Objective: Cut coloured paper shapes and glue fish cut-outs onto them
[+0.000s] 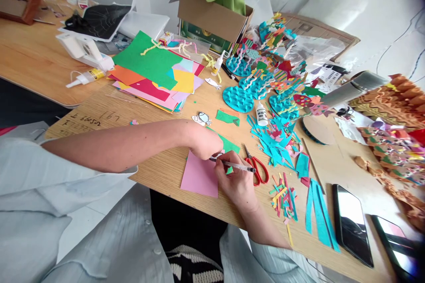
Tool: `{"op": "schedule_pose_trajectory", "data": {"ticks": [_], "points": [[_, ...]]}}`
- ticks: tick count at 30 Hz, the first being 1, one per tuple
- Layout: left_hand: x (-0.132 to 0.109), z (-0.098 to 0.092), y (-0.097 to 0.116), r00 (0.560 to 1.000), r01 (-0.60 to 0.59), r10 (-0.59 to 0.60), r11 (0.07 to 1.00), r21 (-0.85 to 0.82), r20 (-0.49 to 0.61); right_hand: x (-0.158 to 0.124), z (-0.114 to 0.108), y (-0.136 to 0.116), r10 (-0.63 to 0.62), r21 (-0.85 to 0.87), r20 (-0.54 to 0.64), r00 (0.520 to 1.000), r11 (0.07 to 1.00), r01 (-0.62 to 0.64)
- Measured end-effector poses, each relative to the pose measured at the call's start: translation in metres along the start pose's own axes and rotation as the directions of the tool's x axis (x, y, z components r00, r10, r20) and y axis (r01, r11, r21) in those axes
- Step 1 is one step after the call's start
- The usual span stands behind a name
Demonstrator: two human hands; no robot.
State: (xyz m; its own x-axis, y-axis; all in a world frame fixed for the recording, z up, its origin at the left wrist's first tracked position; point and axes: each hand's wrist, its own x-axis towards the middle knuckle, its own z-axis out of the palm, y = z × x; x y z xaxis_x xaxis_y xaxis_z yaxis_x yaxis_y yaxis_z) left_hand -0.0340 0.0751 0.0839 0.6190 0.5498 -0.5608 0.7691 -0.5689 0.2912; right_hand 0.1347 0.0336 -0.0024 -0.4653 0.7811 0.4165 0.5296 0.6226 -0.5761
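My right hand [237, 181] pinches a slim pen [241, 167] above the smooth, uncut pink paper [199, 179]; the drawing looks unfinished. My left hand [207, 141] curls beside the tip, its grip hidden, while bumpy turquoise discs [237, 98] and patterned paper fish [301, 100] stand assembled beyond.

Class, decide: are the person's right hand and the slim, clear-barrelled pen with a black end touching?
Touching. The head view shows the right hand closed around the slim, clear-barrelled pen, whose black end juts out.
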Motion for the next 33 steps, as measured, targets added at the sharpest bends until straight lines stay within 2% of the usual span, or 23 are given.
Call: {"op": "schedule_pose_trajectory", "data": {"ticks": [9,16,21,26,33], "points": [[0.0014,0.0017,-0.0014,1.000,0.010,-0.010,1.000,-0.008,-0.008,0.0018,-0.0010,-0.0007,0.008,0.012,-0.006,1.000,1.000,-0.008],[-0.0001,0.0024,-0.0026,1.000,0.001,0.000,1.000,0.031,-0.013,0.0016,-0.0062,0.0021,0.122,0.097,-0.061,0.991,0.988,-0.116],[-0.0003,0.0031,-0.0022,1.000,-0.008,0.009,0.997,0.081,-0.016,0.0018,-0.0036,0.0045,0.084,0.088,-0.006,0.996,0.993,-0.084],[0.0017,0.0047,-0.0046,1.000,-0.010,0.011,0.998,0.062,-0.024,0.0043,-0.0036,0.0027,0.013,0.081,0.000,1.000,0.997,-0.013],[0.0012,0.0050,-0.0042,1.000,-0.002,0.003,0.998,0.059,-0.018,0.0032,-0.0018,0.0031,0.021,0.085,0.000,1.000,0.996,-0.021]]}}
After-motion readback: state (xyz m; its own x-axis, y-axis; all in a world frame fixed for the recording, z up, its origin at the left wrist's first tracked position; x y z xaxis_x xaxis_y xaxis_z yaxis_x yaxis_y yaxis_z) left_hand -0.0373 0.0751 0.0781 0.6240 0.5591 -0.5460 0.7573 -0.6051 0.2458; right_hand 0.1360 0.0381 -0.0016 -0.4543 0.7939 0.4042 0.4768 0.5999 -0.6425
